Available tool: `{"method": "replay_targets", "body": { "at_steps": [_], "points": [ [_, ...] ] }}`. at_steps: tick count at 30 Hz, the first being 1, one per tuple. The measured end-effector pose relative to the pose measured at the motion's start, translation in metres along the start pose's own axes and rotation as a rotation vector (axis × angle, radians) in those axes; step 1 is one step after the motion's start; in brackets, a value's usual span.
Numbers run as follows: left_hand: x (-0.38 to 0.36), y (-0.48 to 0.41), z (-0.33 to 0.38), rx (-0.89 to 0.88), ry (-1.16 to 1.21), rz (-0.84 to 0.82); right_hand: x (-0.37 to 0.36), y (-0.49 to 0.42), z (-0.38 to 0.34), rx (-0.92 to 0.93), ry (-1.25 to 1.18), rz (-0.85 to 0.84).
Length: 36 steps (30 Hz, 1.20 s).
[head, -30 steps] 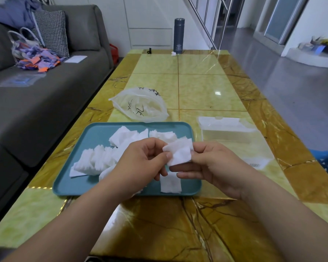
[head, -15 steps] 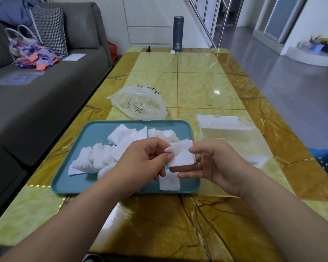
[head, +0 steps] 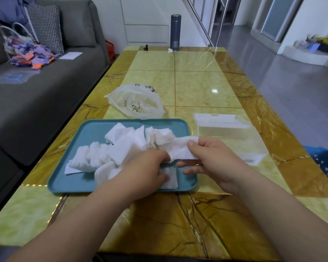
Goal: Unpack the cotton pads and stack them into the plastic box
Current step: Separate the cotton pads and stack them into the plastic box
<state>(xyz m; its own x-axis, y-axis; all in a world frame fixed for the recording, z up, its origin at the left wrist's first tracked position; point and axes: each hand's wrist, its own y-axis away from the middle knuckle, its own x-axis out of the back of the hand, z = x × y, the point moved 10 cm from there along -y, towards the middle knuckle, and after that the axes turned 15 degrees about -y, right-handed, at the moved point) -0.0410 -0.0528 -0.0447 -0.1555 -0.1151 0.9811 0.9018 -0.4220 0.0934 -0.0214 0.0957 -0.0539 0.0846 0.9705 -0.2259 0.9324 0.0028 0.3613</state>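
The right hand [head: 214, 161] pinches a small stack of cotton pads [head: 184, 150] between thumb and fingers, above the right edge of the teal tray [head: 87, 133]. The left hand [head: 146, 171] reaches down onto the loose pads [head: 121, 146] piled in the tray, fingers curled; whether it grips any I cannot tell. The clear plastic box [head: 222, 127] stands just right of the tray, a plastic bag [head: 136, 103] behind it

One teal tray [head: 87, 178]; beside it one clear plastic box [head: 222, 127], one plastic bag [head: 136, 103], one flask [head: 175, 33]; cotton pads [head: 121, 148] uncountable; two hands [head: 214, 161].
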Motion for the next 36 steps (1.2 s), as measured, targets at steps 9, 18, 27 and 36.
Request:
{"method": "replay_targets", "body": {
  "at_steps": [9,18,27,36],
  "points": [
    [-0.021,-0.005,0.004,0.028,0.046,-0.165,0.018,0.001,-0.002,0.054,0.028,0.120],
    [0.038,0.013,-0.013,0.109,0.647,0.225,0.018,0.001,-0.008,0.111,-0.020,0.122],
    [0.029,0.011,-0.015,0.138,1.030,0.179,-0.022,0.007,-0.007,0.057,-0.006,-0.203],
    [0.023,0.007,-0.020,0.152,0.940,0.192,-0.027,0.011,-0.005,0.009,0.007,-0.273]
  ]
}}
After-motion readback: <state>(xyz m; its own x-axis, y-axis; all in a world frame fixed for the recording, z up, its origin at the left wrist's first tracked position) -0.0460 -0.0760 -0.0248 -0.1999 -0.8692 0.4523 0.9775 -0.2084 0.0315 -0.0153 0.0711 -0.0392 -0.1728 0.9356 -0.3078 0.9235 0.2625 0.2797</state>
